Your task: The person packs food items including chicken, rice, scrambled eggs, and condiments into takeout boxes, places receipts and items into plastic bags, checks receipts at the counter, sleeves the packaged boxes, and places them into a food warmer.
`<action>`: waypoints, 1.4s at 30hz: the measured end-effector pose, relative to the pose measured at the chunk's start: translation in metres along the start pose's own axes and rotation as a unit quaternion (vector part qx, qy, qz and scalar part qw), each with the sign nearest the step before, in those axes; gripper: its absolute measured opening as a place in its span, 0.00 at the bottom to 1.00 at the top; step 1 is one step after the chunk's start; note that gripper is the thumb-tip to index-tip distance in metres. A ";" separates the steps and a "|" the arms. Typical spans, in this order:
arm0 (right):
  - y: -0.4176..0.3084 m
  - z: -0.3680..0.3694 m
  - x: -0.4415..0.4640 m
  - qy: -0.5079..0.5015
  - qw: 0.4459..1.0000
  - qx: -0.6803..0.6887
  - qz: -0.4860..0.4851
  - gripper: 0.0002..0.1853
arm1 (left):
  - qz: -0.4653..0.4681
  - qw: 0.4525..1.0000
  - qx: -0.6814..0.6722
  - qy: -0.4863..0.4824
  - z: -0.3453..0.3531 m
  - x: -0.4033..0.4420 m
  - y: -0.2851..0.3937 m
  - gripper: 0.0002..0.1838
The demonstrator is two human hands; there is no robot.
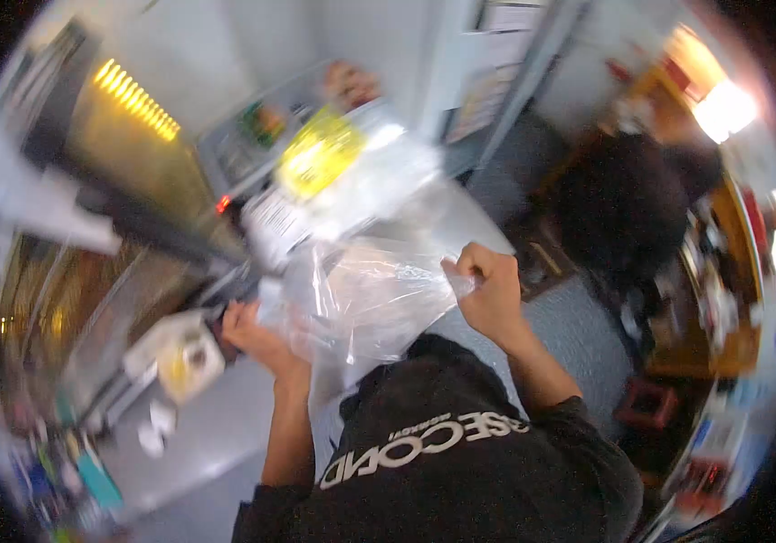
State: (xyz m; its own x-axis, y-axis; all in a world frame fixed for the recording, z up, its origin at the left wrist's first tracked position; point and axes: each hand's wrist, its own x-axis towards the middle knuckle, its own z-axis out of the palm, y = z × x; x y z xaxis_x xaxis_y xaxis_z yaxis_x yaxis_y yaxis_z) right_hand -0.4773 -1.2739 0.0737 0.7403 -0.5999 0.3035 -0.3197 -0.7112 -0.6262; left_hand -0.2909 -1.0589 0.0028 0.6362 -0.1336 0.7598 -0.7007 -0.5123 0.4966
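A clear plastic bag (pixel 370 294) is stretched between my two hands in front of my chest. My right hand (pixel 489 288) is closed on the gathered right edge of the bag. At the bag's left side, my left hand (pixel 257 335) has its fingers bent against the plastic; blur hides how they grip. Beyond the bag lie a yellow package (pixel 321 152) and more clear plastic (pixel 397 172). A white printed sheet or packet (pixel 275 222) is just behind the bag's left part.
A whitish container (pixel 180 355) with something yellow inside stands at the left on a metal counter (pixel 211 443). A grey tray (pixel 216 154) with packages is at the back. A person in dark clothing (pixel 623 199) is at the right, near wooden shelving (pixel 704 362).
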 end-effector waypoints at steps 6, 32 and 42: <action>-0.017 0.061 0.064 -0.594 0.734 0.318 -0.086 0.25 | 0.034 0.925 -0.048 -0.376 -0.092 -0.060 -0.017 0.17; -0.058 -0.002 0.164 -0.383 0.824 0.103 -0.404 0.56 | -0.579 0.612 -0.537 -0.046 0.017 0.013 0.019 0.09; 0.030 0.214 0.053 -0.359 0.848 0.168 -0.353 0.59 | -0.562 0.551 -0.607 -0.109 0.020 -0.105 -0.137 0.16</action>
State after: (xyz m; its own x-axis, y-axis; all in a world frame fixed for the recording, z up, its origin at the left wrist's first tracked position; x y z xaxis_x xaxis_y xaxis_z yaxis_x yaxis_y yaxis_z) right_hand -0.3211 -1.2481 -0.0828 0.8852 0.3936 0.2479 0.4491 -0.5841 -0.6762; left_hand -0.2554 -0.9922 -0.1533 0.8199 -0.4768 -0.3168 0.5599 0.5526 0.6173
